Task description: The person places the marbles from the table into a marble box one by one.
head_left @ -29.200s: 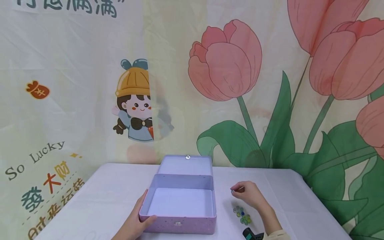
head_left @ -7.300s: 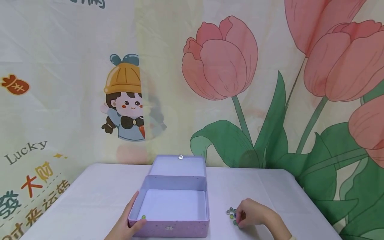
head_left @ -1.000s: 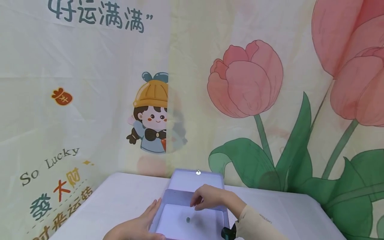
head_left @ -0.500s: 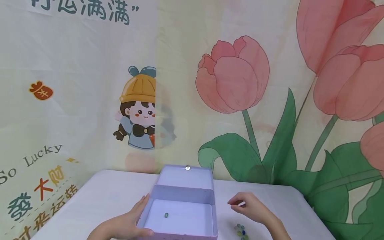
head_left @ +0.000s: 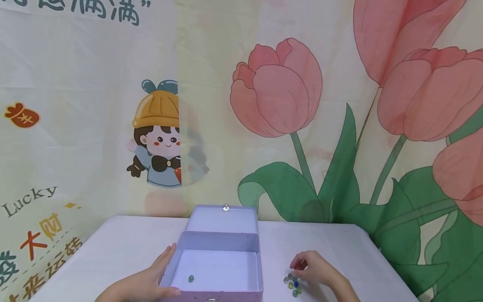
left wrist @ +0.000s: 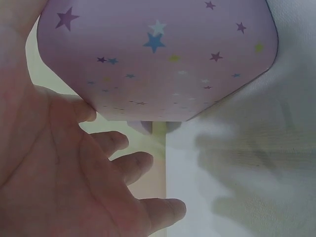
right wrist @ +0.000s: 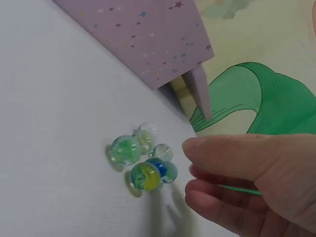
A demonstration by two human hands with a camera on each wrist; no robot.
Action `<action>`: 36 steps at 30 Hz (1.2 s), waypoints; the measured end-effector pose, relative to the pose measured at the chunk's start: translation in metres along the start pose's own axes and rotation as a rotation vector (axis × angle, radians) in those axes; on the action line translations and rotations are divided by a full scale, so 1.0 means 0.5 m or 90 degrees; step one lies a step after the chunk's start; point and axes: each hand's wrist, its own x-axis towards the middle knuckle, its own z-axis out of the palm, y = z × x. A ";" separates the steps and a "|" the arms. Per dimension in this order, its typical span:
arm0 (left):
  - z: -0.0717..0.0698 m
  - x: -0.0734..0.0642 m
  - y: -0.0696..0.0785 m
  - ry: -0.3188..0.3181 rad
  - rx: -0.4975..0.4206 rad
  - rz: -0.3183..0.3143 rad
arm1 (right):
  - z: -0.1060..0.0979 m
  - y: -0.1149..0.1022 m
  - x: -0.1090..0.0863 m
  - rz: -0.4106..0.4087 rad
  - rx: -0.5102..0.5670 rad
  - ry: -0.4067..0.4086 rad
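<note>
A purple tin box (head_left: 226, 295) dotted with stars stands with its lid (head_left: 222, 219) tipped back. One green marble (head_left: 191, 278) lies on its floor, toward the front left. My left hand (head_left: 139, 280) rests against the left side, the thumb at the front rim; in the left wrist view its fingers (left wrist: 133, 165) are spread and fairly straight. To the right of the box, my right hand (head_left: 315, 268) is just beside a cluster of glass marbles (head_left: 290, 285). In the right wrist view its loosely bent fingers (right wrist: 217, 195) hold nothing visible, close to a blue marble (right wrist: 157, 167).
Everything stands on a table with a white cloth (head_left: 136, 239). Behind it hangs a backdrop printed with tulips (head_left: 279, 96) and a cartoon figure (head_left: 158, 134). The raised lid reaches toward the table's back edge.
My right hand has come out from over the box and moved right, down to the marbles. The green marble inside has shifted left. My left hand stays at the box.
</note>
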 end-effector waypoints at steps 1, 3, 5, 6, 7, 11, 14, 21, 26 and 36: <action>-0.001 -0.001 0.000 -0.002 -0.002 -0.002 | 0.003 0.000 0.000 0.006 -0.001 -0.001; -0.001 -0.002 0.001 -0.005 -0.001 0.001 | 0.008 0.002 -0.001 0.009 -0.007 0.004; -0.001 -0.003 0.002 -0.014 -0.018 -0.005 | 0.012 0.004 -0.002 0.004 -0.015 0.011; -0.002 -0.002 0.002 -0.020 -0.031 -0.012 | 0.013 0.004 -0.003 0.002 -0.015 0.013; -0.002 -0.002 0.003 -0.028 -0.045 -0.025 | 0.015 0.005 -0.003 0.003 -0.018 0.015; -0.002 -0.002 0.002 -0.044 -0.071 -0.048 | 0.018 0.006 -0.001 0.013 -0.019 0.020; -0.003 -0.003 0.000 -0.038 -0.056 -0.032 | 0.021 0.006 0.000 0.016 -0.026 0.027; -0.006 -0.007 -0.002 -0.010 -0.020 0.010 | 0.023 0.009 0.005 0.011 -0.060 0.050; -0.006 -0.007 -0.001 -0.009 -0.023 0.018 | 0.024 0.009 0.006 0.028 -0.088 0.056; -0.002 -0.001 -0.003 -0.015 -0.064 0.009 | 0.027 0.009 0.009 0.014 -0.109 0.076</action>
